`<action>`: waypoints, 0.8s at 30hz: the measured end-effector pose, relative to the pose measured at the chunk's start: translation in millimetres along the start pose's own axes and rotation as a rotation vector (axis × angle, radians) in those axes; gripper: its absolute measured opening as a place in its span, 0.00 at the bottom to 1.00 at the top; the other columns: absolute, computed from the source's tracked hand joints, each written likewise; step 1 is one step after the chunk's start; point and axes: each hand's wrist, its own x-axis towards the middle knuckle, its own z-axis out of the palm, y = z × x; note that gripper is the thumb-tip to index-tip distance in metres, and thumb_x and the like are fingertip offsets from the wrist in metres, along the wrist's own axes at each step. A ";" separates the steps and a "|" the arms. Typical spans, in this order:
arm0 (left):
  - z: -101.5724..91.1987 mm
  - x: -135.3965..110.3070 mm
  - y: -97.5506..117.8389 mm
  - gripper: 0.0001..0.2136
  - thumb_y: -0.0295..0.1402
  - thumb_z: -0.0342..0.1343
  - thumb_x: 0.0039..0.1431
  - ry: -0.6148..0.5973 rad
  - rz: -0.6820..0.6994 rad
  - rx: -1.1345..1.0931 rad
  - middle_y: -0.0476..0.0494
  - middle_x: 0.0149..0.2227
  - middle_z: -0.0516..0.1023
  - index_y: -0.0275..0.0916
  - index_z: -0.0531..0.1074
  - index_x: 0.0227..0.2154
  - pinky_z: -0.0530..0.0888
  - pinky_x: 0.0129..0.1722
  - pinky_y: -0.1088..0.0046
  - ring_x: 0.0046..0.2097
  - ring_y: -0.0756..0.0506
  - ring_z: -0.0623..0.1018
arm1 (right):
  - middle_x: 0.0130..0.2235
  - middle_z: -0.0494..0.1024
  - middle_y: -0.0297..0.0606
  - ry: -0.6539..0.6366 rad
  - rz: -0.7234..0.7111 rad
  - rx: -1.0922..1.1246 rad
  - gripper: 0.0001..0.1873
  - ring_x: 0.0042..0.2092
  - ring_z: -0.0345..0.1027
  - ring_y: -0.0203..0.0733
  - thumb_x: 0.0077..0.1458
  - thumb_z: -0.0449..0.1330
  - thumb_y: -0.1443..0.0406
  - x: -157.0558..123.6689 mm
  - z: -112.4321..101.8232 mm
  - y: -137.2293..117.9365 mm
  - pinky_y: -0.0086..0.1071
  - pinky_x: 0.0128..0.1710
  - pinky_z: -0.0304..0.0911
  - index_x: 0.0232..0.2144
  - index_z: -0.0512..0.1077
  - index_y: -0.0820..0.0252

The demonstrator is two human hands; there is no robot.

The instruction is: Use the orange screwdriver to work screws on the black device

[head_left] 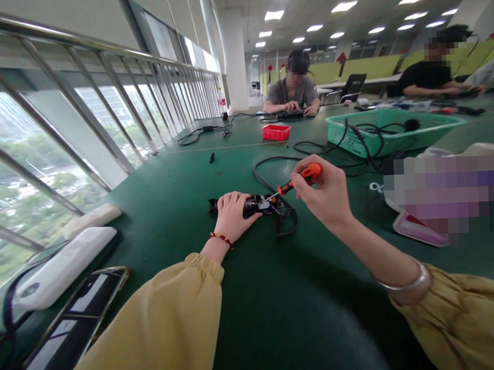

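A black cylindrical device (pixel 254 205) with exposed wires at its right end lies on its side on the green table. My left hand (pixel 232 212) is closed over its middle and holds it against the tabletop. In my right hand (pixel 324 195) is an orange-and-black screwdriver (pixel 299 178), tilted down to the left. Its thin shaft reaches the opened right part of the device; what exactly the tip touches is too small to tell. A black cable (pixel 296 221) loops on the table beside the device's right end.
A green basket (pixel 396 140) holding black cables stands at the back right, near a small red tray (pixel 276 132). On the left lie a phone (pixel 69 329) and a white power bank (pixel 66 266). Two people sit across the table. A metal railing (pixel 102 66) borders the left side.
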 end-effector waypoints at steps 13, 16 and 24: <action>1.7 0.2 -0.5 0.19 0.45 0.53 0.51 -0.015 0.038 -0.028 0.43 0.43 0.71 0.39 0.64 0.42 0.57 0.50 0.59 0.47 0.40 0.67 | 0.22 0.66 0.29 -0.019 0.000 -0.018 0.06 0.20 0.57 0.29 0.49 0.55 0.63 -9.2 5.9 8.9 0.25 0.20 0.53 0.25 0.65 0.59; 2.1 0.1 -0.5 0.19 0.45 0.53 0.51 -0.012 0.038 -0.025 0.43 0.43 0.71 0.40 0.64 0.42 0.57 0.51 0.59 0.48 0.40 0.66 | 0.20 0.64 0.29 -0.025 0.000 -0.072 0.10 0.19 0.56 0.29 0.50 0.55 0.59 -9.0 4.7 7.3 0.26 0.20 0.51 0.22 0.65 0.60; 3.0 -0.1 -0.3 0.19 0.45 0.53 0.51 -0.013 0.038 -0.006 0.43 0.43 0.71 0.39 0.64 0.42 0.57 0.50 0.60 0.47 0.41 0.67 | 0.22 0.67 0.29 -0.072 -0.015 -0.242 0.09 0.22 0.59 0.32 0.46 0.56 0.62 -6.2 -0.9 -3.4 0.28 0.24 0.54 0.32 0.67 0.58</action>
